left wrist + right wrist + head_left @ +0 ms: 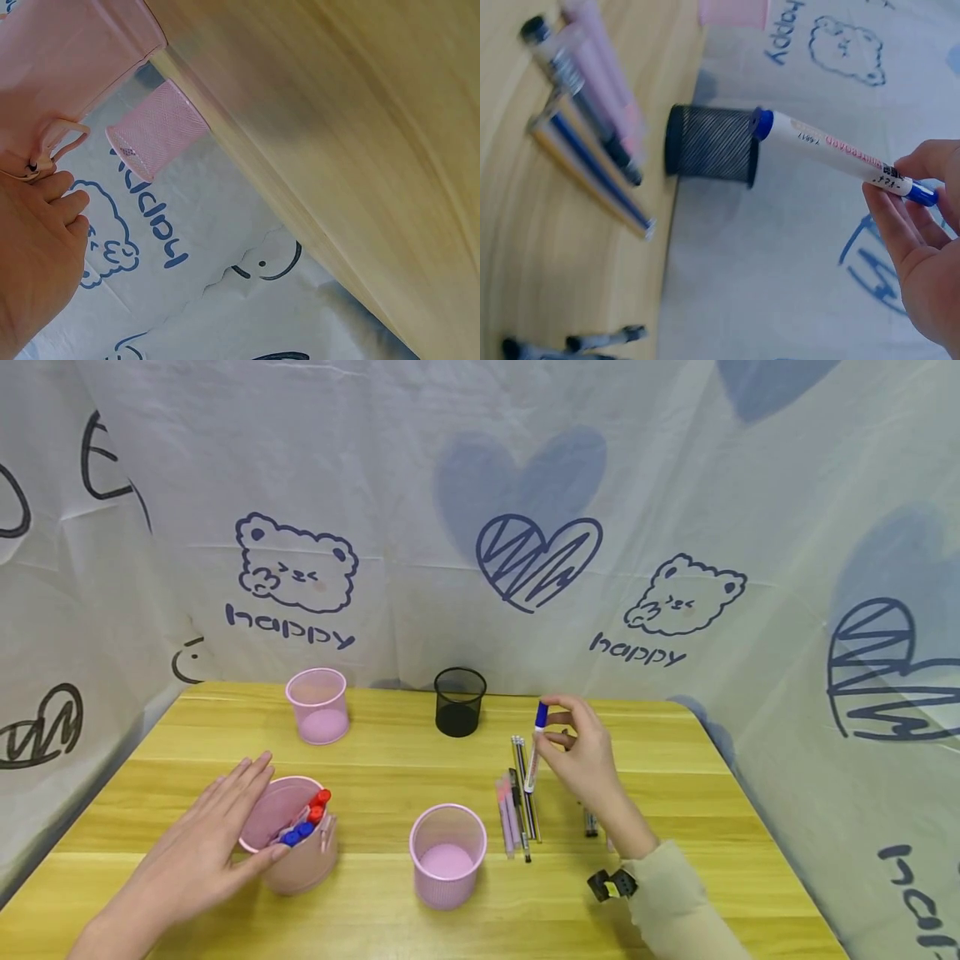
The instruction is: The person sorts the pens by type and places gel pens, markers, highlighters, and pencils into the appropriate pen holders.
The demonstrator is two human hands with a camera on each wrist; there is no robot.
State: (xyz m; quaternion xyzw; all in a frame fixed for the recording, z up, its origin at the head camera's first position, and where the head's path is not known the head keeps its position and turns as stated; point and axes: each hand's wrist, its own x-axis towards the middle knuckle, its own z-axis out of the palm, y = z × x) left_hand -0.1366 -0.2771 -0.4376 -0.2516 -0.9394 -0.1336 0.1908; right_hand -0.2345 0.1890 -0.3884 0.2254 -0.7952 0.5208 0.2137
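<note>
My right hand [581, 750] pinches a white whiteboard marker [836, 150] with blue ends between thumb and fingers. It hangs upright above the pens on the table, blue cap at the top. On the left, my left hand [198, 839] rests against a pink bucket [300, 872], its fingers extended along the rim and the thumb across the near side. Inside that bucket stand several markers with red caps [318, 807] and blue caps [297, 835]. The bucket's small loop handle [67, 139] shows close to my fingers in the left wrist view.
A pink pen cup [448, 885] stands near the middle front. Another pink mesh cup [318, 706] and a black mesh cup [459, 706] are at the back. Pink pens [507, 827], pencils [529, 814] and black pens [590, 821] lie on the right. A black object [611, 885] sits by my right sleeve.
</note>
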